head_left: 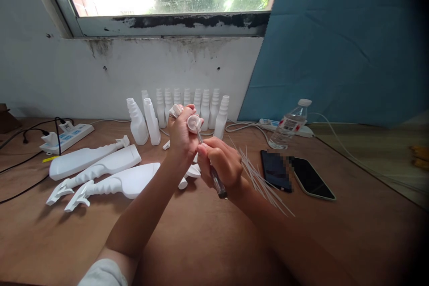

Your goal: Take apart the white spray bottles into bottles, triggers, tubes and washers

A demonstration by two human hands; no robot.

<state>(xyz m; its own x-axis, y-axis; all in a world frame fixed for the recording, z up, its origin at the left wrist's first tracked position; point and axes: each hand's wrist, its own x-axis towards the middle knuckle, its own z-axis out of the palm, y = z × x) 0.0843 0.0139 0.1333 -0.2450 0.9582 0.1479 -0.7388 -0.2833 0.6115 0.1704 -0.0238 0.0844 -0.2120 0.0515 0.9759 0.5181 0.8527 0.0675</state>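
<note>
My left hand [181, 133] is closed around a white spray trigger head [192, 122], held up over the wooden table [214, 237]. My right hand [222, 164] grips a thin screwdriver [214, 174] with a clear dark handle; its metal tip points up into the underside of the trigger head. Small white plastic caps [187, 178] lie on the table just below my hands. A bundle of thin white tubes [259, 178] lies fanned out to the right of my right wrist.
Three white spray bottles [100, 172] lie on their sides at the left. A row of upright white bottles [187, 107] stands along the wall. Two phones [296, 174], a water bottle [288, 126], power strips [67, 136] and cables are also on the table.
</note>
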